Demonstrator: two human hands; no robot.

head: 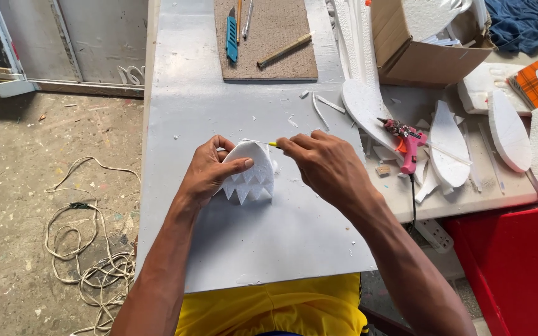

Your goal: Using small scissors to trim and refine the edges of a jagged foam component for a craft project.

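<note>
Yellow tool point(273, 144) mostly behind hands.

Both forearms are bare to the fingers, the left hand point(210, 171) and right hand point(325, 165) carry no gloves or rings, and bright yellow clothing point(269, 305) covers the lap.

Both bare forearms reached forward from the desk's near edge and converged, the left hand point(210, 171) cupped with its thumb stretched rightward and its fingers point(219, 144) curled behind, while the right hand point(328, 165) lay knuckles-up, its fingers pinched together toward the left.
</note>
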